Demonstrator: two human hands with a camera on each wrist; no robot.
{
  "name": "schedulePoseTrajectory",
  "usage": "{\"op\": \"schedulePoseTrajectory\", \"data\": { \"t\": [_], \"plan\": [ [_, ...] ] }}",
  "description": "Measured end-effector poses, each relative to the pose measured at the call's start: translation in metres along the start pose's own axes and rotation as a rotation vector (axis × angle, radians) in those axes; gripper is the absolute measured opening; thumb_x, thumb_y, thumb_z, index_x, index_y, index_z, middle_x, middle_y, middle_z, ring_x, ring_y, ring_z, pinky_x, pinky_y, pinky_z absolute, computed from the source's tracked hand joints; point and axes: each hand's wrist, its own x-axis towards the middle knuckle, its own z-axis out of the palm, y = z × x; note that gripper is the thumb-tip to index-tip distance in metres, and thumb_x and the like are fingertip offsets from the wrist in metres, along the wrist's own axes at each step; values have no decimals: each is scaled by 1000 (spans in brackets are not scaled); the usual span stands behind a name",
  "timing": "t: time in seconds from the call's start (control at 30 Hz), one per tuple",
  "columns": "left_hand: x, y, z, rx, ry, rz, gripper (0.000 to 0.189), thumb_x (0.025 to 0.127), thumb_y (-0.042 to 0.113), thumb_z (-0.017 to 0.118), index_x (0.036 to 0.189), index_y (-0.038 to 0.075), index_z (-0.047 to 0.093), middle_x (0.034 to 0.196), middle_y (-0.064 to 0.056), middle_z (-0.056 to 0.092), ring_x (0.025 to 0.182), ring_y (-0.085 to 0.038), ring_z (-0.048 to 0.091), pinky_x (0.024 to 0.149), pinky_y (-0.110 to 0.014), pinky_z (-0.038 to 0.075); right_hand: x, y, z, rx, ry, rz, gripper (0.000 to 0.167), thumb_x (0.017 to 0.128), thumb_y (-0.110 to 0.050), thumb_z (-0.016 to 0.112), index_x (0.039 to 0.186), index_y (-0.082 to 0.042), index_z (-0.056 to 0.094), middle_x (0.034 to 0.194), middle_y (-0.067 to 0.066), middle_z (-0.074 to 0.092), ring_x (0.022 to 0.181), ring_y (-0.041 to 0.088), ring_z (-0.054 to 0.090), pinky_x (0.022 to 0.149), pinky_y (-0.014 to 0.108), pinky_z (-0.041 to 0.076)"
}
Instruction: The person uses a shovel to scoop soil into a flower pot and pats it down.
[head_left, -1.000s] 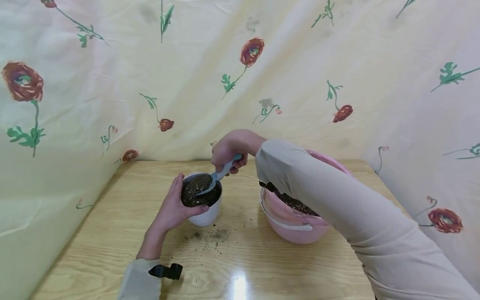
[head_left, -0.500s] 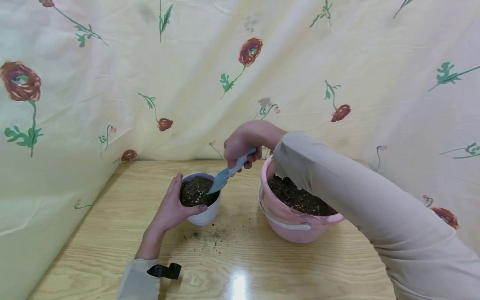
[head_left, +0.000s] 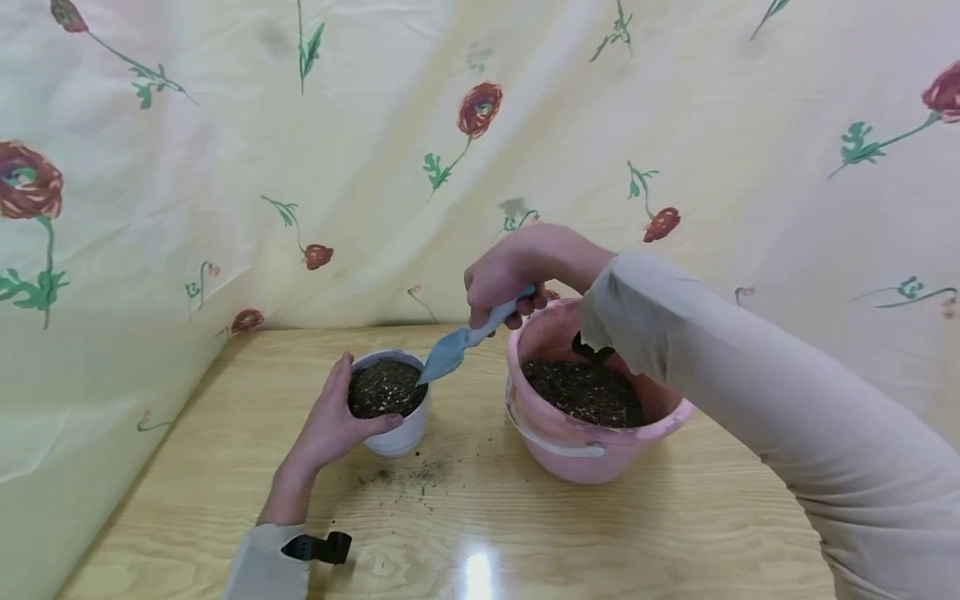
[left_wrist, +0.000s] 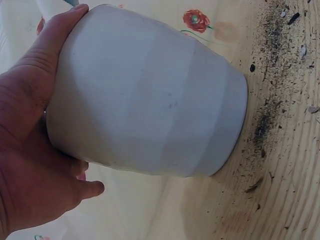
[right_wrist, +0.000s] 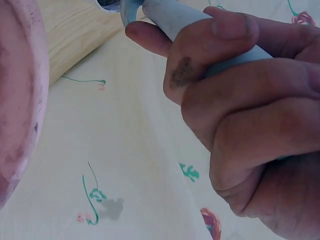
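Observation:
My left hand holds a white flower pot by its upper side, thumb and fingers spread round the rim. Dark soil fills it close to the top. The left wrist view shows the pot's ribbed wall with its base on the table. In my right hand is a light blue garden trowel, its tip pointing down at the pot's right rim. Curled fingers wrap the trowel handle in the right wrist view. No heap of soil shows on the blade.
A pink bucket with a white handle stands to the right, partly filled with dark soil. My right forearm crosses over it. Spilled soil lies on the wooden table before the pot. A flowered cloth hangs behind.
The trowel has tipped its soil into the pot and moved right, from over the soil to the pot's rim. The left hand keeps its hold. The head view has shifted slightly.

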Motion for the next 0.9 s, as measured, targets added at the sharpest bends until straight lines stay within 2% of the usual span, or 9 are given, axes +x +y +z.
{"op": "schedulePoseTrajectory", "data": {
  "t": [0.27, 0.47, 0.67, 0.8, 0.9],
  "plan": [
    [-4, 5, -3, 125, -10, 34, 134, 67, 56, 82, 154, 3, -6, 158, -23, 2, 140, -47, 18, 107, -62, 26, -20, 30, 7, 52, 12, -87, 34, 91, -21, 49, 58, -15, 45, 54, -2, 41, 43, 11, 26, 44, 26, 23],
    [0, 21, -3, 156, 6, 94, 138, 63, 57, 84, 154, 5, -7, 159, -23, 0, 143, -45, 8, 107, -64, 23, -34, 56, 16, 77, 38, -170, 35, 91, -19, 49, 58, -15, 41, 53, -3, 39, 42, 9, 26, 43, 24, 25],
    [8, 45, 5, 147, -7, 188, 139, 60, 58, 86, 155, 14, -6, 160, -16, 2, 145, -38, 9, 108, -62, 24, -47, 77, 25, 63, 99, -218, 32, 91, -17, 47, 60, -14, 43, 53, -3, 39, 42, 8, 28, 41, 22, 24],
    [13, 66, 12, 163, -26, 247, 138, 60, 59, 85, 155, 14, -4, 161, -14, 3, 145, -36, 9, 109, -59, 25, -57, 97, 29, 102, 141, -215, 32, 94, -19, 49, 63, -12, 47, 54, -3, 42, 41, 8, 29, 40, 21, 25],
    [17, 80, 16, 143, -64, 270, 135, 62, 58, 84, 155, 17, -5, 161, -12, -1, 147, -33, 5, 111, -57, 24, -63, 116, 32, 144, 153, -223, 35, 96, -23, 52, 65, -7, 47, 55, -2, 43, 40, 9, 28, 40, 22, 25]
  ]
}}
